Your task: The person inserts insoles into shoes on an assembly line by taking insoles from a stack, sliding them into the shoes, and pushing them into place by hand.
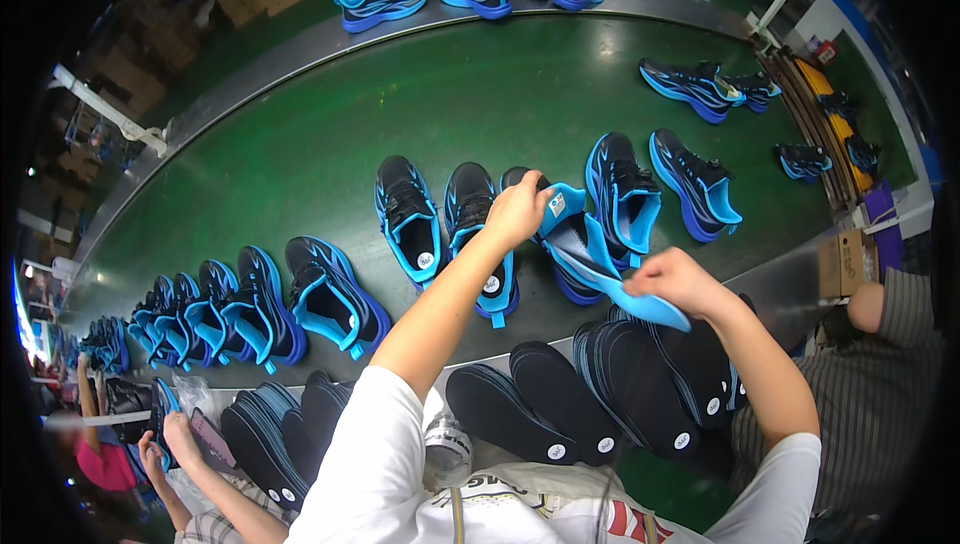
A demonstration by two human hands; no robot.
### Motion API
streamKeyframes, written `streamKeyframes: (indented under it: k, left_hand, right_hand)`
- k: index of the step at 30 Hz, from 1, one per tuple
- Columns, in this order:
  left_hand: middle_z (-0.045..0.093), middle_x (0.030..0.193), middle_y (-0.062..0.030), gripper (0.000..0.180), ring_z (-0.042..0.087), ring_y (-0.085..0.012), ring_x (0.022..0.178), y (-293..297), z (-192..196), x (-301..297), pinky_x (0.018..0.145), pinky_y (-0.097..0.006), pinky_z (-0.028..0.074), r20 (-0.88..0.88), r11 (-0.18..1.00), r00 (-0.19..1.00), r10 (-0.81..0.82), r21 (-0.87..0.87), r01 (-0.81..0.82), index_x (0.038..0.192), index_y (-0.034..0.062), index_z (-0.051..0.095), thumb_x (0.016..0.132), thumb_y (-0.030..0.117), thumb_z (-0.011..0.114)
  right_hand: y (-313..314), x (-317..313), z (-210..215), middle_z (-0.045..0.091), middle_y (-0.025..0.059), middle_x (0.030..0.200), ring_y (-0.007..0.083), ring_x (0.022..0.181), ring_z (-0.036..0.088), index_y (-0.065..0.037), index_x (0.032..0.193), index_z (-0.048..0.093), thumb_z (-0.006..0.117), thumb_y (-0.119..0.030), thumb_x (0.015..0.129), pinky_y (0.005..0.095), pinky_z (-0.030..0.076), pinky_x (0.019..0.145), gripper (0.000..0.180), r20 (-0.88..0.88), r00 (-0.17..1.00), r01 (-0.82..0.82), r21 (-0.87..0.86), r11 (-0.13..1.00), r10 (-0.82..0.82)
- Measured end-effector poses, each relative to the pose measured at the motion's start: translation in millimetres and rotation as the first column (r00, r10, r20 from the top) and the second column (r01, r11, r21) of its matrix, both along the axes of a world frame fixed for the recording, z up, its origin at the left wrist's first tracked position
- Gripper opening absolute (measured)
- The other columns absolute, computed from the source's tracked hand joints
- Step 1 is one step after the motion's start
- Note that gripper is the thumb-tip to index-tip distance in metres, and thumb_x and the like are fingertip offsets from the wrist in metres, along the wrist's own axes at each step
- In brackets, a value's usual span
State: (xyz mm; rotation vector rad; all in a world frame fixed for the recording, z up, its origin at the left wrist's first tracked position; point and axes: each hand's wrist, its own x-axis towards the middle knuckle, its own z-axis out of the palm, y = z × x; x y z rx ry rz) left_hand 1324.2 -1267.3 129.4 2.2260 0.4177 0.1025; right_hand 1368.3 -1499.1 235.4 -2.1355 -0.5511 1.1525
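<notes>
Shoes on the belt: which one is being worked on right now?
The shoe third in the near row of black-and-blue pairs. The left hand pulls its tongue up and the right hand slides a blue insole in; the others lie untouched.

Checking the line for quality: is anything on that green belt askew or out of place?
Nothing stands out. Black-and-blue shoes stand in pairs on the belt; the left hand holds one shoe while the right hand feeds in an insole.

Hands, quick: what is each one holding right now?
Left hand: closed on the tongue of a black-and-blue sneaker on the green conveyor belt.
Right hand: closed on a blue insole going into that sneaker.
</notes>
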Motion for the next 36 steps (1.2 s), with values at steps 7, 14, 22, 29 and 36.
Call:
streamKeyframes:
  k: [7, 14, 22, 29, 36]
  left_hand:
    - [0.059, 0.093, -0.0246, 0.042, 0.057, -0.0375, 0.091, -4, -6, 5, 0.076, -0.041, 0.045, 0.013, 0.999, 0.999, -0.029, -0.014, 0.029, 0.113, -0.0008, 0.046, 0.084, 0.029, 0.051]
    - [0.06, 0.092, -0.0197, 0.039, 0.059, -0.036, 0.08, -20, -13, -10, 0.069, -0.042, 0.047, 0.115, 0.996, 0.993, 0.037, 0.073, -0.045, 0.112, 0.0046, 0.042, 0.082, 0.027, 0.054]
    - [0.045, 0.11, -0.0202, 0.046, 0.055, -0.043, 0.076, -63, -32, -1, 0.07, -0.044, 0.047, 0.246, 0.962, 0.931, 0.268, -0.011, -0.274, 0.116, 0.0027, 0.04, 0.079, 0.024, 0.059]
    - [0.058, 0.081, -0.0244, 0.04, 0.056, -0.0389, 0.08, -63, -36, -10, 0.069, -0.041, 0.044, 0.136, 0.948, 0.963, 0.234, -0.253, -0.195, 0.091, -0.0042, 0.054, 0.084, 0.035, 0.052]
    - [0.058, 0.085, -0.0238, 0.039, 0.056, -0.0394, 0.08, -66, -33, -13, 0.068, -0.042, 0.045, 0.16, 0.936, 0.945, 0.284, -0.26, -0.237, 0.092, -0.0027, 0.055, 0.083, 0.035, 0.053]
  right_hand:
    - [53, -4, -94, 0.051, 0.0194, 0.084, 0.0337, 0.081, 0.056, 0.001, 0.075, 0.06, 0.053, -0.008, 0.071, 0.0401, 0.048, 0.07, 0.012, 0.642, 0.566, -0.397, -0.338, 0.854, 0.517]
    - [30, -12, -74, 0.05, 0.0201, 0.08, 0.0335, 0.077, 0.055, 0.001, 0.074, 0.059, 0.055, -0.013, 0.077, 0.0411, 0.047, 0.07, 0.015, 0.716, 0.629, -0.313, -0.124, 0.942, 0.303]
    - [15, -12, -87, 0.051, 0.021, 0.079, 0.0339, 0.075, 0.055, 0.002, 0.073, 0.06, 0.057, -0.014, 0.077, 0.0414, 0.047, 0.07, 0.016, 0.663, 0.684, -0.3, -0.124, 0.946, 0.304]
    - [22, -19, -118, 0.049, 0.0199, 0.089, 0.0328, 0.082, 0.054, 0.003, 0.074, 0.058, 0.055, -0.006, 0.07, 0.0393, 0.048, 0.07, 0.011, 0.742, 0.573, -0.306, -0.2, 0.931, 0.348]
    - [20, -27, -109, 0.049, 0.0183, 0.079, 0.0346, 0.071, 0.053, 0.003, 0.071, 0.056, 0.055, -0.008, 0.079, 0.0402, 0.045, 0.066, 0.014, 0.791, 0.593, -0.193, -0.044, 0.98, 0.153]
